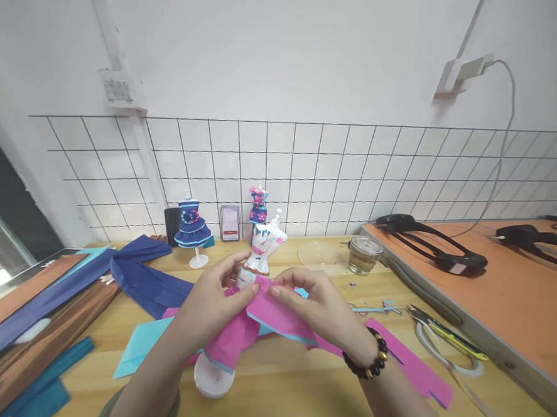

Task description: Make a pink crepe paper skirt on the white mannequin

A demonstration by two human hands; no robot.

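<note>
A small white dress form (265, 245) with pink and blue marks leans to the right, its round white base (214, 379) tipped off the table toward me. Pink crepe-like material (284, 312) with a light blue edge is gathered around its waist like a skirt. My left hand (223, 299) is closed around the form's waist, its thumb pressing the pink material there. With thumb and fingers pinched, my right hand (317, 302) grips the same material just beside the left thumb. The fingertips behind the form are partly hidden.
Two dressed forms, one in a blue dress (192, 225) and one in pink and blue (258, 207), stand behind. A phone (230, 223), a glass (364, 254), scissors (380, 308) and a yellow cutter (459, 339) lie around. Blue material (151, 279) spreads left.
</note>
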